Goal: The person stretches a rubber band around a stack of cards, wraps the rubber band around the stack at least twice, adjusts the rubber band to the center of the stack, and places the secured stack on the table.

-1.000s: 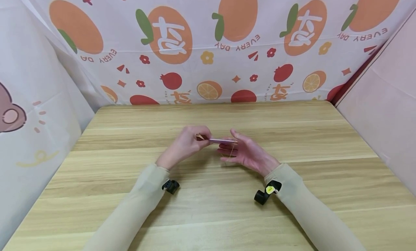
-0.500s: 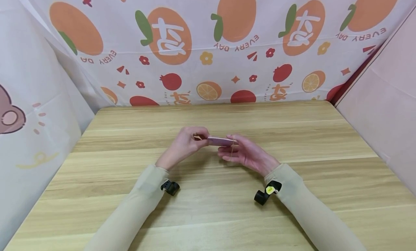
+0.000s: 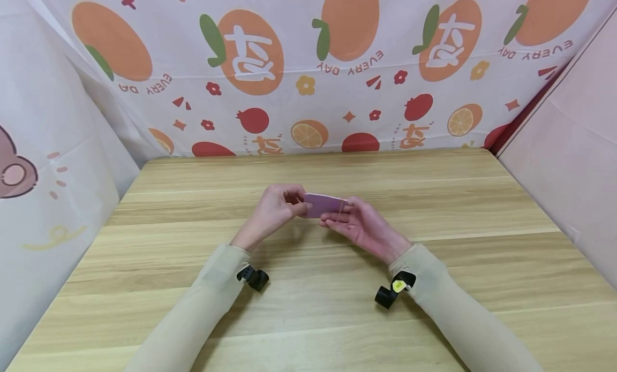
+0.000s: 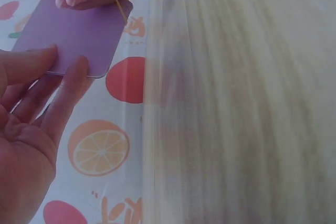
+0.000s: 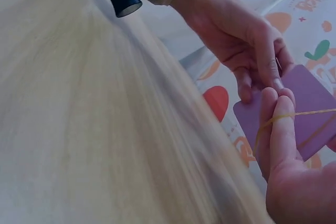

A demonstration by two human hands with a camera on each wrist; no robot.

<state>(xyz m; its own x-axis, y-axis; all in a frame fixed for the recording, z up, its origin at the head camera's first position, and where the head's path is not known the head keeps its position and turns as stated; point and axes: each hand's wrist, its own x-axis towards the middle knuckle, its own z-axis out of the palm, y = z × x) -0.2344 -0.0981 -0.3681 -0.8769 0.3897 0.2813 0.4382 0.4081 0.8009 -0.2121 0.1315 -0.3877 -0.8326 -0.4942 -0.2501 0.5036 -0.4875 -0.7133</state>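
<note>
A purple card [image 3: 322, 206] with rounded corners and a pale edge is held above the table, its broad face tilted up toward the head camera. I cannot tell whether it is one card or a stack. My left hand [image 3: 273, 214] pinches its left end between thumb and fingers, with fingertips on both faces in the left wrist view. At the other end my right hand [image 3: 368, 230] holds the card, fingers in front and thumb largely hidden behind. A thin yellowish rubber band [image 5: 315, 112] loops round two right fingers and stretches across the card.
The wood-grain table [image 3: 308, 318] lies beneath both hands. A fruit-print cloth [image 3: 308, 93] hangs behind its far edge, with pale cloths on the left and right. A black wrist camera [image 3: 253, 278] sits on the left sleeve, another black camera [image 3: 392, 290] on the right.
The card has turned from nearly edge-on to showing its purple face. My right thumb has come down to the card, and the right fingers, spread with the band stretched before, have drawn together.
</note>
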